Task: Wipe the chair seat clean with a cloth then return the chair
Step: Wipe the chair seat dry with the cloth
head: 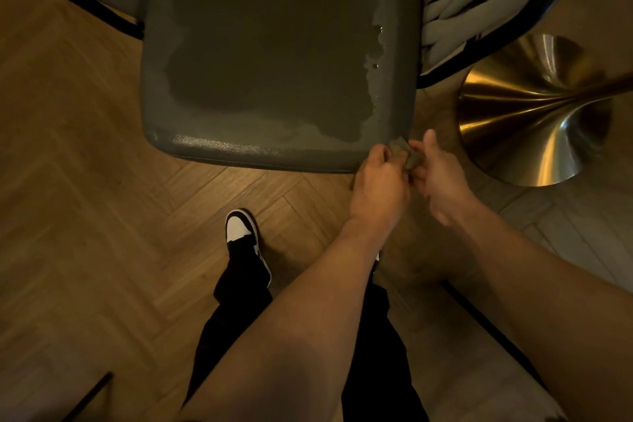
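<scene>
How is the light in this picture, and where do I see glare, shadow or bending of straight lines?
Head view: the light is dim and warm; strong glare streaks the brass table base; the chair seat is dark, with a paler sheen at its front edge; the wide lens bows the seat's edges and swells the near forearms; the cloth between the left hand and right hand is dark and hard to make out.

Pebbled leather-like chair seat (274, 44) (wet patches); brushed-brass base (534, 106).

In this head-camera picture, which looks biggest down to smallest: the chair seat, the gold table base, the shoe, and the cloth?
1. chair seat
2. gold table base, partly cut off by the frame edge
3. shoe
4. cloth, mostly hidden between the left hand and right hand, so its full size is unsure
</scene>
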